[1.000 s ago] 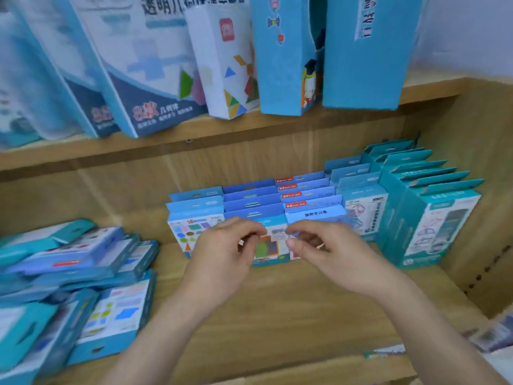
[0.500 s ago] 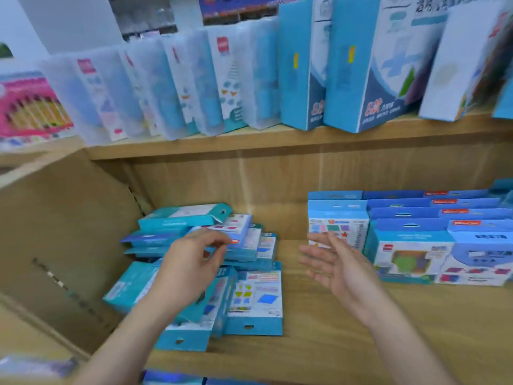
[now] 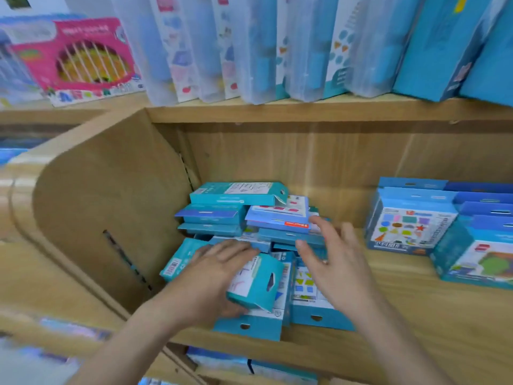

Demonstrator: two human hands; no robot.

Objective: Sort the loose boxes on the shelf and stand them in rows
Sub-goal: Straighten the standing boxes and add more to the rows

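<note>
A messy pile of loose blue and teal boxes (image 3: 236, 215) lies flat at the left end of the wooden shelf (image 3: 416, 315). My left hand (image 3: 213, 273) grips a small teal box (image 3: 258, 284) at the front of the pile and holds it tilted up off the boxes below. My right hand (image 3: 333, 268) hovers over the right side of the pile with its fingers spread and holds nothing. Further right, boxes stand upright in rows (image 3: 410, 229), the front one printed with coloured shapes.
The shelf's curved side panel (image 3: 111, 204) closes the bay on the left, close to the pile. Tall translucent and blue boxes (image 3: 263, 51) stand on the upper shelf, with a pink box (image 3: 75, 56) at its left. More boxes (image 3: 249, 362) lie on the shelf below.
My view has swung left from the standing rows to the pile. My left hand has taken hold of a teal box and tipped it up. My right hand has moved over the pile.
</note>
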